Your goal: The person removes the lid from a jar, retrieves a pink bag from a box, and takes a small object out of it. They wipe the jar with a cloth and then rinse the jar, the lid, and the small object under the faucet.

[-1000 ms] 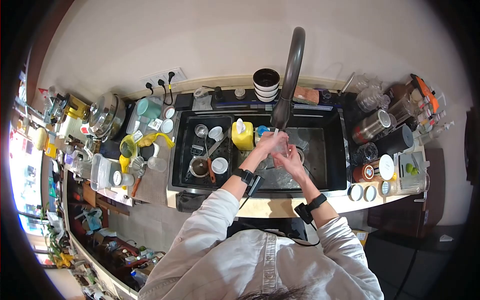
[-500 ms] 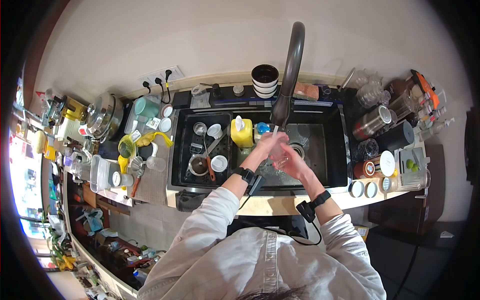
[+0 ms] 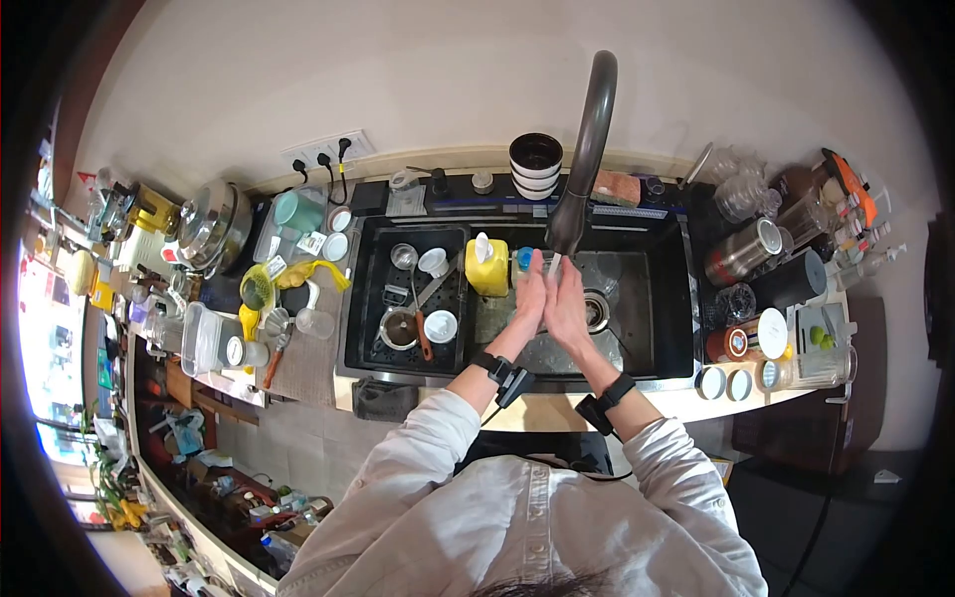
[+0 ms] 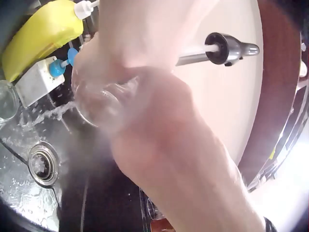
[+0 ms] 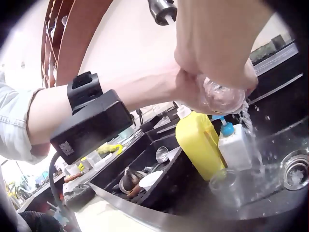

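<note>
a: where is the clear glass?

b: a clear glass (image 5: 223, 96) sits between a person's two bare hands, just below the faucet (image 3: 569, 219) and over the left part of the right-hand sink basin (image 3: 637, 318).

a: and the fingers?

b: the left hand (image 3: 530, 297) and the right hand (image 3: 566, 308) close around it from either side, palms facing, fingers pointing to the far side; blur and overlap hide most of the fingertips.

a: which hand is nearer?

b: neither, by the look of it. the glass lies to the right of the left palm and to the left of the right one, touching both.

a: its long axis?

b: cannot tell for certain. a rounded end shows beneath the hands in the right wrist view, with water (image 5: 248, 121) spilling beside it into the basin. the angle of that end to the stream appears to be what matters most.

a: what surrounds it?

b: the drain (image 3: 596, 313) lies to the right, a yellow bottle (image 3: 486, 271) to the left. a second clear cup (image 5: 226, 186) stands near that bottle, well apart from the fingers.
</note>
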The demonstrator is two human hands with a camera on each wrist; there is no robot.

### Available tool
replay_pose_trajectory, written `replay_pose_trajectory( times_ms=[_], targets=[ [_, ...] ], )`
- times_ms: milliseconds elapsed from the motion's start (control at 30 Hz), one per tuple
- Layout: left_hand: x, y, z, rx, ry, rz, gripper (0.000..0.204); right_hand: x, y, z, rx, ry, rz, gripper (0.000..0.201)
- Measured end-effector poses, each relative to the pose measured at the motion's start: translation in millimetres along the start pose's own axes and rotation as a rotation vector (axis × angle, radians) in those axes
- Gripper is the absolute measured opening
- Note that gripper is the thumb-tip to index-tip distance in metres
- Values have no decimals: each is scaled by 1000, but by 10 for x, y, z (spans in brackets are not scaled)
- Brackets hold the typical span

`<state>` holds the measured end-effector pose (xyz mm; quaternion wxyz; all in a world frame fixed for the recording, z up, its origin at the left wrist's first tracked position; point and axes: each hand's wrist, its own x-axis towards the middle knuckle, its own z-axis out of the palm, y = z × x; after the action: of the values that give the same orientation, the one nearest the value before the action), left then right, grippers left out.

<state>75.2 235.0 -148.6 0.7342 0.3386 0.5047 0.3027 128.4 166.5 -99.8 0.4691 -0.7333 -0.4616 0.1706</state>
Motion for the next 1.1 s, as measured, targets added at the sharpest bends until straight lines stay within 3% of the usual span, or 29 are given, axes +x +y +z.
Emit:
replay_pose_trajectory(
  times_ms=[33, 133, 233, 333, 433, 500, 567, 667, 767, 867, 967, 1067, 1100],
  targets=[
    [102, -81, -54, -62, -4, -68, 77, 28, -5, 14, -11, -26, -21, 50],
    [259, -213, -182, -99, -169, -9, 78, 233, 33, -14, -56, -139, -137, 39],
    [-48, 16, -138, -65, -178, -39, 80, 352, -149, -131, -91, -219, 37, 32],
    [-113, -17, -116, 115, -10, 63, 73, 393, -6, 68, -359, -31, -200, 36],
    [83, -334, -154, 211, 205, 81, 64, 361, -64, 113, -467, 84, -261, 37],
    [54, -469, -192, -183, 75, -118, 56, 368, -122, 104, -502, 102, -257, 40],
    [-187, -294, -113, -600, -20, -306, 46, 349, -141, 99, -514, 95, -266, 41],
    [244, -623, -368, -766, -124, -397, 43, 292, -138, 42, -504, -2, -336, 41],
    [36, -294, -249, -844, -70, -352, 42, 241, -127, -132, -460, -261, -422, 40],
    [120, -402, -199, -511, 212, -226, 42, 185, -118, -264, -222, -331, -139, 42],
    [203, -506, 7, 288, 602, 149, 41, 167, 40, -220, -115, -141, 208, 47],
    [-216, -202, 127, 666, 298, 547, 41, 250, 177, -260, 196, -88, 542, 48],
    [-365, -92, 183, 682, 269, 581, 35, 288, 304, -295, 235, -112, 618, 43]
  ],
)
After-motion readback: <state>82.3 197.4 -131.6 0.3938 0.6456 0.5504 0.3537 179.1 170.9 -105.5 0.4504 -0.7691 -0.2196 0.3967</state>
